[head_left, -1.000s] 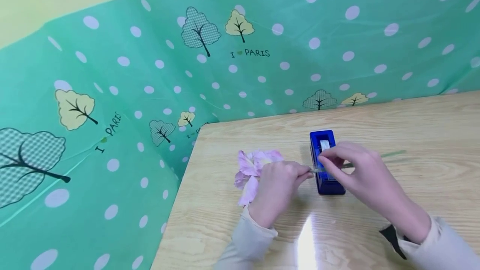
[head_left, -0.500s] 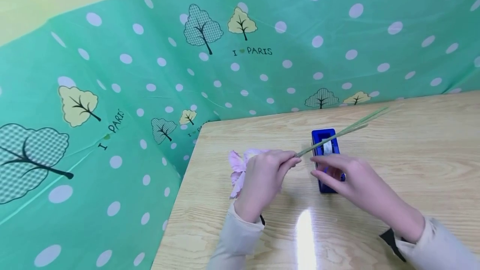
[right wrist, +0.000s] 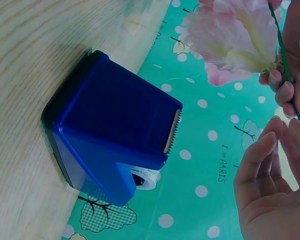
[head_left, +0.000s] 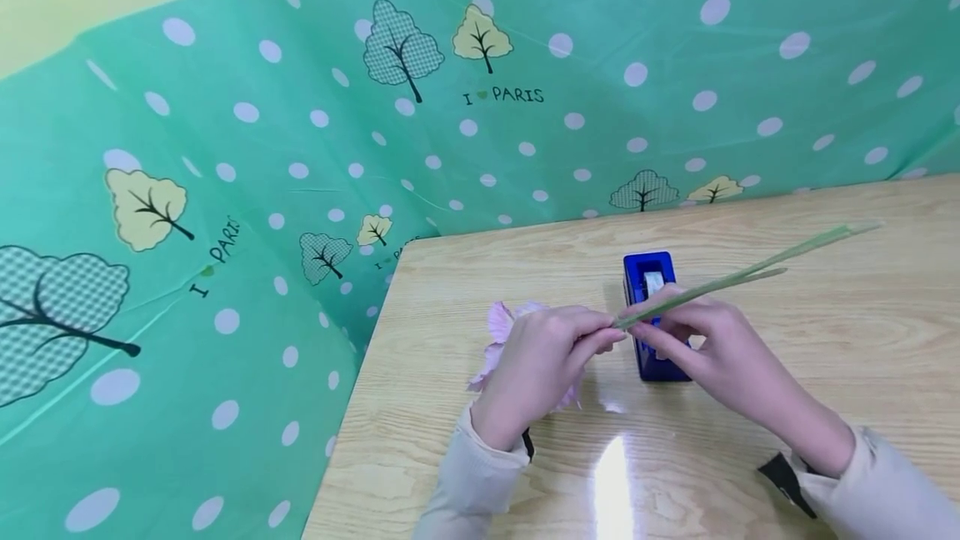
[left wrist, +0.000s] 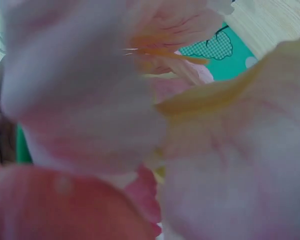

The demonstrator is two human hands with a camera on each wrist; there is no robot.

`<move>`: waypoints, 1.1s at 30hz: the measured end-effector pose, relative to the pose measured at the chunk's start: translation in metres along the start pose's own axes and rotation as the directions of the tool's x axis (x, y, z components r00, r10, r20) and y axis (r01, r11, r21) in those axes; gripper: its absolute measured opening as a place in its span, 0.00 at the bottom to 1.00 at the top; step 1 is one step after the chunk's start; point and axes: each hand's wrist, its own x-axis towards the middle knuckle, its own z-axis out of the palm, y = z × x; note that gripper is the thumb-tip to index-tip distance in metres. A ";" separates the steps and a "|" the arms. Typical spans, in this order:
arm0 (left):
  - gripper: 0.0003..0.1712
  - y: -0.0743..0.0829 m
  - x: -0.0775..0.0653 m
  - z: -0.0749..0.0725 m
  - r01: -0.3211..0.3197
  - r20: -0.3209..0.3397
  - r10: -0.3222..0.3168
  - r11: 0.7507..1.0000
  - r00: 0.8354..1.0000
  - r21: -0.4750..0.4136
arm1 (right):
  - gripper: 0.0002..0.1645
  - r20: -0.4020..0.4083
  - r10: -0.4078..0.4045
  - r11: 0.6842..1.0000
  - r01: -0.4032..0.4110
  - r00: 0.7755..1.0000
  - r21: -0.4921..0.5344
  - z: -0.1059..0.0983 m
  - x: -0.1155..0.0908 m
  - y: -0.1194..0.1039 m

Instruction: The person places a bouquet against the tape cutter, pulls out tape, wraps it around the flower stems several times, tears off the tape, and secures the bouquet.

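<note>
My left hand [head_left: 543, 357] pinches the green stems [head_left: 720, 282] of artificial flowers close below the blossoms. The pale pink blossoms [head_left: 498, 332] lie partly hidden behind this hand; their petals [left wrist: 215, 145] fill most of the left wrist view. My right hand [head_left: 727, 348] is beside the left fingertips, its thumb and fingers drawn together at the stems. In the right wrist view, a green stem [right wrist: 284, 55] runs past the fingertips of both hands. Any tape between the right fingertips is too small to make out. The free stem ends point to the right, above the right hand.
A blue tape dispenser [head_left: 651, 265] stands on the wooden table [head_left: 450, 282], partly behind the right hand. Its toothed cutter [right wrist: 173, 131] and white tape roll [right wrist: 147, 177] show in the right wrist view. A green dotted cloth [head_left: 300, 132] hangs behind and to the left.
The stems, low behind the right hand at first, were raised and now slant above it to the right. The right hand drew back from the stems, then came to them again.
</note>
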 end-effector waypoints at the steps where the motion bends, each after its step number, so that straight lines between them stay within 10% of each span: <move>1: 0.12 0.000 0.000 0.000 0.003 -0.001 -0.003 1.000 1.000 -0.004 | 0.11 -0.009 -0.013 1.000 0.013 1.000 -0.010 0.000 0.000 0.000; 17: 0.10 0.006 0.003 0.014 0.084 -0.183 -0.061 0.989 0.981 0.123 | 0.09 0.024 0.063 0.995 -0.065 0.998 0.078 0.000 0.000 -0.005; 33: 0.07 0.009 0.003 0.020 0.044 -0.235 0.014 0.969 0.972 0.241 | 0.05 0.060 0.194 0.976 -0.199 0.979 0.084 -0.002 -0.002 -0.008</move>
